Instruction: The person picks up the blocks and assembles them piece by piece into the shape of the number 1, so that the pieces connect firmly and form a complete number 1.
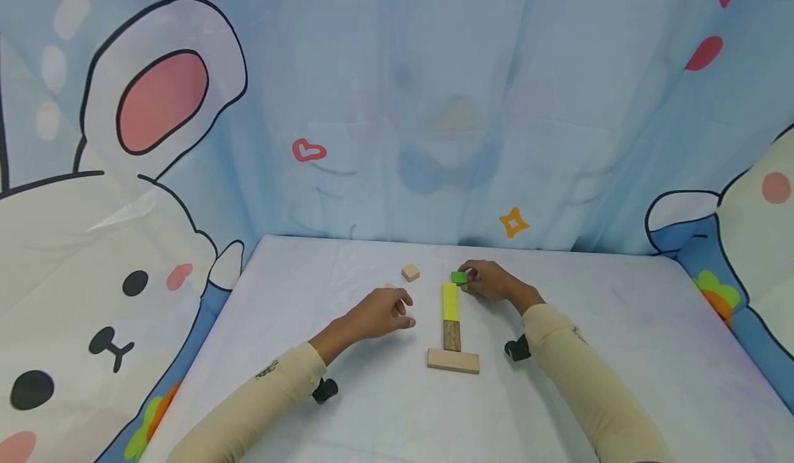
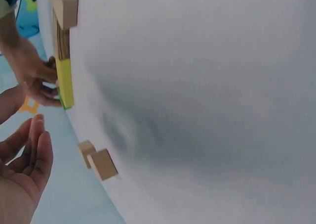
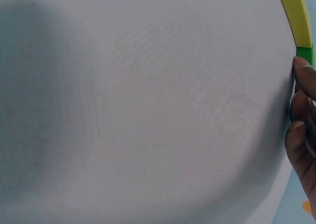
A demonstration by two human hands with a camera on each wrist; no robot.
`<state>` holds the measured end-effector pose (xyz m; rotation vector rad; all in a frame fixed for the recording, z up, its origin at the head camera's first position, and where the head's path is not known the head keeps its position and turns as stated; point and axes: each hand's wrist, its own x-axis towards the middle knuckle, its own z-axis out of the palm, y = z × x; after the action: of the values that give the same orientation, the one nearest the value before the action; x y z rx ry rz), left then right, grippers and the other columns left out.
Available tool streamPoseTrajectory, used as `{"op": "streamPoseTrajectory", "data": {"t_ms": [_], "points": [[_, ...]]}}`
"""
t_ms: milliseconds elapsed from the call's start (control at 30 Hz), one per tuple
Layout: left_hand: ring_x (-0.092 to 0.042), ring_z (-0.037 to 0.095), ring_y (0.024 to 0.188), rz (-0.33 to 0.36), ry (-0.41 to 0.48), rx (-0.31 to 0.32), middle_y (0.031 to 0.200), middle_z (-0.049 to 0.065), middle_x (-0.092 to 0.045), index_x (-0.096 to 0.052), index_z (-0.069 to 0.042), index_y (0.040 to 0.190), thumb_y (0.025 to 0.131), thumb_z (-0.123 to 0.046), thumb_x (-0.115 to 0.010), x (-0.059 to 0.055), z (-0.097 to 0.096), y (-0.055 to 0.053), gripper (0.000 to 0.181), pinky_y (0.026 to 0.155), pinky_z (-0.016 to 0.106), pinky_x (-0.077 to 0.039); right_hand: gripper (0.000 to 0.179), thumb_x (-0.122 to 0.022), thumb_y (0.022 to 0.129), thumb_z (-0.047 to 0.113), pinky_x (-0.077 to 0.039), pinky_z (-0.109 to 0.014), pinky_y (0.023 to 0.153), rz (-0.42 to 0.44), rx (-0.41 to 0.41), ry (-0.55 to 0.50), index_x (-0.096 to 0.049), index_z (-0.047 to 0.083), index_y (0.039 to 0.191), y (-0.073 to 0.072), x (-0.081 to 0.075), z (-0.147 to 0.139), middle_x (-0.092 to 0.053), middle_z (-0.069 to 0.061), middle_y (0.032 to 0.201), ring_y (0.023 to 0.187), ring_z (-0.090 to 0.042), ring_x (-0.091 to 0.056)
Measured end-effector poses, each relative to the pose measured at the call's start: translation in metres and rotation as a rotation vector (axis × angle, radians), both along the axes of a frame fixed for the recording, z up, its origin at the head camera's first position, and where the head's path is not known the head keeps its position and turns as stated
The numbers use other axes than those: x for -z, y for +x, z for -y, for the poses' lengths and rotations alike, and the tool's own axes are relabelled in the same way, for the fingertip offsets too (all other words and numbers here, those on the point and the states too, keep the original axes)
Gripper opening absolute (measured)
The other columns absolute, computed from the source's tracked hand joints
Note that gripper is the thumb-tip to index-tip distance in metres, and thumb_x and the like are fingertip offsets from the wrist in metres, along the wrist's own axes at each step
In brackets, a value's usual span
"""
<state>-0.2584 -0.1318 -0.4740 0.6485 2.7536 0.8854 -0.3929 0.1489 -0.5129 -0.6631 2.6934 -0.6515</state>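
A row of wooden blocks runs away from me on the white table. Nearest is a plain wooden block (image 1: pixel 453 361) lying crosswise, then a dark-grained block (image 1: pixel 452 336) and a yellow block (image 1: pixel 450 302). At the row's far end my right hand (image 1: pixel 493 280) pinches a green block (image 1: pixel 458 278) with its fingertips, close against the yellow one. The right wrist view shows the fingers (image 3: pixel 305 78) right at the green block's edge. My left hand (image 1: pixel 380 313) hovers left of the row, fingers loosely bent and holding nothing.
Two small wooden cubes lie beyond my left hand: one in full sight (image 1: pixel 410 272), the other cube (image 1: pixel 389 286) mostly hidden by that hand. A blue curtain (image 1: pixel 384 105) with cartoon prints hangs behind the table's far edge (image 1: pixel 335 240).
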Motion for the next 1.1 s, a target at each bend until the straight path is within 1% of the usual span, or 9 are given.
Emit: {"op": "streamPoseTrajectory", "data": {"t_ms": [100, 200, 300, 433, 567, 667, 833, 933, 1100], "points": [[-0.059, 0.008, 0.082, -0.028, 0.025, -0.025, 0.095, 0.001, -0.066, -0.066, -0.002, 0.121, 0.092, -0.026, -0.074, -0.004, 0.003, -0.009, 0.038, 0.072, 0.022, -0.049, 0.041, -0.070, 0.095, 0.016, -0.047, -0.044, 0.088, 0.003, 0.007, -0.006, -0.058, 0.002, 0.131, 0.000, 0.000, 0.001, -0.064, -0.012, 0.105, 0.095, -0.025, -0.056], [-0.058, 0.009, 0.081, -0.064, 0.053, -0.050, 0.093, 0.000, -0.066, -0.066, -0.002, 0.120, 0.092, -0.025, -0.074, -0.005, 0.005, -0.018, 0.037, 0.071, 0.022, -0.049, 0.041, -0.069, 0.095, 0.016, -0.047, -0.044, 0.088, 0.007, 0.013, -0.008, -0.058, 0.002, 0.132, 0.001, 0.001, 0.001, -0.064, -0.012, 0.106, 0.096, -0.025, -0.056], [-0.058, 0.010, 0.080, -0.104, 0.073, -0.088, 0.093, 0.001, -0.066, -0.066, -0.002, 0.119, 0.092, -0.025, -0.073, -0.003, 0.005, -0.028, 0.035, 0.070, 0.023, -0.049, 0.041, -0.069, 0.095, 0.017, -0.047, -0.043, 0.087, 0.013, 0.018, -0.011, -0.058, 0.003, 0.132, 0.002, 0.002, 0.000, -0.064, -0.012, 0.107, 0.096, -0.024, -0.055], [-0.060, 0.013, 0.085, -0.120, 0.089, -0.156, 0.095, 0.002, -0.066, -0.066, -0.003, 0.120, 0.093, -0.025, -0.072, 0.000, 0.004, -0.041, 0.035, 0.073, 0.026, -0.050, 0.040, -0.069, 0.095, 0.017, -0.047, -0.043, 0.086, 0.013, 0.009, -0.012, -0.058, 0.002, 0.132, 0.002, 0.000, 0.000, -0.064, -0.013, 0.107, 0.095, -0.024, -0.056], [-0.062, 0.018, 0.093, -0.100, 0.105, -0.217, 0.102, 0.007, -0.066, -0.065, -0.003, 0.123, 0.093, -0.027, -0.071, 0.005, 0.003, -0.051, 0.039, 0.079, 0.033, -0.052, 0.040, -0.069, 0.095, 0.016, -0.048, -0.042, 0.086, 0.004, -0.006, -0.012, -0.059, 0.002, 0.131, 0.002, -0.001, -0.001, -0.064, -0.011, 0.104, 0.093, -0.024, -0.056], [-0.061, 0.020, 0.097, -0.081, 0.097, -0.257, 0.107, 0.009, -0.066, -0.064, -0.003, 0.126, 0.093, -0.028, -0.070, 0.009, 0.002, -0.057, 0.041, 0.081, 0.035, -0.051, 0.041, -0.070, 0.095, 0.016, -0.047, -0.041, 0.085, 0.011, -0.012, -0.017, -0.059, 0.002, 0.131, 0.001, 0.001, -0.001, -0.064, -0.010, 0.103, 0.093, -0.023, -0.056], [-0.059, 0.021, 0.096, -0.063, 0.076, -0.307, 0.109, 0.010, -0.065, -0.063, -0.002, 0.126, 0.093, -0.028, -0.070, 0.014, 0.001, -0.064, 0.042, 0.082, 0.036, -0.050, 0.040, -0.070, 0.095, 0.018, -0.047, -0.040, 0.085, 0.019, 0.002, -0.010, -0.059, 0.004, 0.132, 0.000, 0.004, -0.001, -0.063, -0.008, 0.103, 0.093, -0.021, -0.055], [-0.059, 0.022, 0.096, -0.047, 0.059, -0.331, 0.111, 0.011, -0.064, -0.063, -0.002, 0.126, 0.093, -0.029, -0.070, 0.017, -0.001, -0.067, 0.043, 0.083, 0.037, -0.050, 0.040, -0.070, 0.095, 0.017, -0.047, -0.040, 0.085, 0.011, 0.003, -0.013, -0.059, 0.004, 0.131, 0.000, 0.003, -0.002, -0.064, -0.008, 0.102, 0.093, -0.022, -0.056], [-0.061, 0.025, 0.104, -0.011, 0.006, -0.369, 0.118, 0.013, -0.064, -0.062, -0.002, 0.128, 0.093, -0.031, -0.070, 0.020, -0.004, -0.073, 0.046, 0.091, 0.040, -0.051, 0.040, -0.069, 0.095, 0.017, -0.047, -0.040, 0.085, -0.003, 0.001, -0.005, -0.059, 0.004, 0.132, 0.001, 0.001, -0.001, -0.064, -0.007, 0.102, 0.094, -0.021, -0.055]]}}
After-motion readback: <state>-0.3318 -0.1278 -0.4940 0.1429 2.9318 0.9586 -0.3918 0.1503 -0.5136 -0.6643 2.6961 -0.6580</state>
